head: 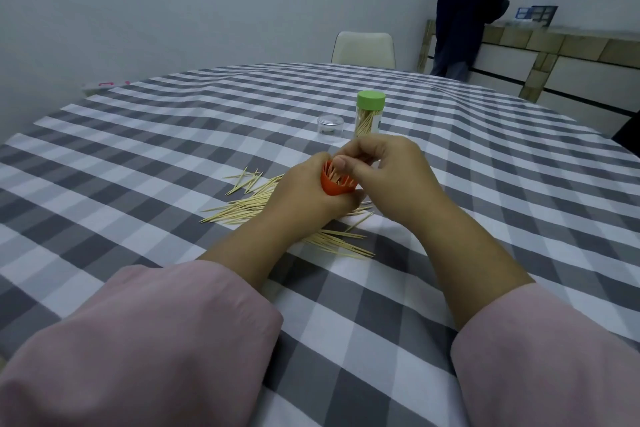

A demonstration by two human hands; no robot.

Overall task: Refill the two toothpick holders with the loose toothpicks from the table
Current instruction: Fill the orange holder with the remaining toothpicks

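A grey-and-white checked cloth covers the tabletop (pixel 156 156), which stands beside a plain pale wall. The left hand (pixel 304 194) grips a small orange plastic holder (pixel 334 188) tilted above loose wooden toothpicks (pixel 242 210) scattered on the cloth. The right hand (pixel 388 170) pinches toothpicks at its mouth. Beyond stand a green-lidded clear holder (pixel 370 113) full of toothpicks and a clear plastic cap (pixel 330 124). A cream chair (pixel 363 48) and a person in dark clothes (pixel 464 10) at a counter lie behind.
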